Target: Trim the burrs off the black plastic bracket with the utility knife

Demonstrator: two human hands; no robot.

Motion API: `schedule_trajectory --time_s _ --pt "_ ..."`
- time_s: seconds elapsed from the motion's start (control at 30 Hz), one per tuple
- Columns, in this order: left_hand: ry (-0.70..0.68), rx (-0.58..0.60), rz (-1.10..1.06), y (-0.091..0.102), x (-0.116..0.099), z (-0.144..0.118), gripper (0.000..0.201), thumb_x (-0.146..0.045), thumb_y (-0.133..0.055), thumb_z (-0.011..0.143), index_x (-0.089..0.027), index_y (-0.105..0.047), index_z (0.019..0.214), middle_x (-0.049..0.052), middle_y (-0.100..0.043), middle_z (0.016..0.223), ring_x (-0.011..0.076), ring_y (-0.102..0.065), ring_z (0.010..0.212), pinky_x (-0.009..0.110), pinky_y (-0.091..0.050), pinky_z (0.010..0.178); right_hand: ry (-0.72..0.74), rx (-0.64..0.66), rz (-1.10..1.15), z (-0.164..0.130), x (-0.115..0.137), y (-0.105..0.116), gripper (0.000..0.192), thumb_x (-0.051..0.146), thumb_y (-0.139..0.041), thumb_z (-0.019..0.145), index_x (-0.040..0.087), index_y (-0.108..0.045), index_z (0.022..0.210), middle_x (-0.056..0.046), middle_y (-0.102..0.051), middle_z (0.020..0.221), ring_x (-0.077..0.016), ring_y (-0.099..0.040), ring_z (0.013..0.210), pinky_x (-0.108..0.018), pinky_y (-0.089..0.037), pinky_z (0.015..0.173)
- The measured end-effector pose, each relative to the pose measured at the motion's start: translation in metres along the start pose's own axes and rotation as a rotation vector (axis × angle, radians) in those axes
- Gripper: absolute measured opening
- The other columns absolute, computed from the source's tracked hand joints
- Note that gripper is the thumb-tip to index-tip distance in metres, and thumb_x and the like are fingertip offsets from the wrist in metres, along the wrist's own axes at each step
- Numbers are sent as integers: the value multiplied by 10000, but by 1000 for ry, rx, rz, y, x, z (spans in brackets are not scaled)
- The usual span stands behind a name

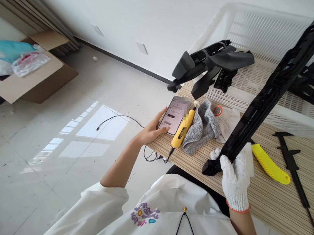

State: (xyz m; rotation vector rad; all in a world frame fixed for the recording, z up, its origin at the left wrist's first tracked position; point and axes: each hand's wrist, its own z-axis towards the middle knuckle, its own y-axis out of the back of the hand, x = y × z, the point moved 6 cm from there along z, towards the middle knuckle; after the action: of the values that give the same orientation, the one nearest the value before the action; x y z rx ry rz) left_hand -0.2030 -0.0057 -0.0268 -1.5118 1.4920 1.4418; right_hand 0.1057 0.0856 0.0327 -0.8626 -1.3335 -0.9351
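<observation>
Gloved right hand [236, 179] clamped round the low end of long black plastic trim [278, 84], propped upright on table [280, 197]. Looks stiff, light, top-heavy; best gripped low. Farther off, bare left hand [150, 132], fingers spread, thumbing phone [174, 115] beside yellow tool [183, 129].

A long black matt plastic moulding [278, 84] is gripped low down by the right hand [234, 179], which is covered in a white knitted cotton glove. Beneath the grip, a ribbed pale wooden tabletop [280, 197]. Left of it, grey rough-knit cloth [202, 127], a glossy yellow plastic tool [183, 129], and a smooth-glass phone [174, 115] touched by the bare left hand [150, 132].
</observation>
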Motion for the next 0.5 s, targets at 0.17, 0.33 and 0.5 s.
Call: schedule_trajectory --time_s 0.17,0.33,0.5 --pt "-23 -13 38 1 -3 0 955 -573 -687 911 -363 -161 1680 37 -234 1759 355 -294 1586 515 -212 1330 24 -4 -10 1 3 0 95 323 -655 950 247 -604 973 -10 -651 901 -166 -671 761 -425 -642 775" --pt "-30 0 20 -2 -8 -3 964 -577 -676 915 -345 -145 1685 65 -315 1729 351 -402 1532 516 -291 1301 -2 2 32 -1 1 -1 137 344 -669 940 252 -577 980 -12 -656 928 -162 -662 744 -426 -632 761" --pt "-25 -28 54 -2 -3 1 968 -598 -667 913 -325 -148 1683 84 -351 1713 353 -394 1541 525 -279 1301 52 -35 -6 -1 -2 0 152 379 -615 976 247 -562 1029 -13 -656 895 -172 -651 748 -417 -606 756"
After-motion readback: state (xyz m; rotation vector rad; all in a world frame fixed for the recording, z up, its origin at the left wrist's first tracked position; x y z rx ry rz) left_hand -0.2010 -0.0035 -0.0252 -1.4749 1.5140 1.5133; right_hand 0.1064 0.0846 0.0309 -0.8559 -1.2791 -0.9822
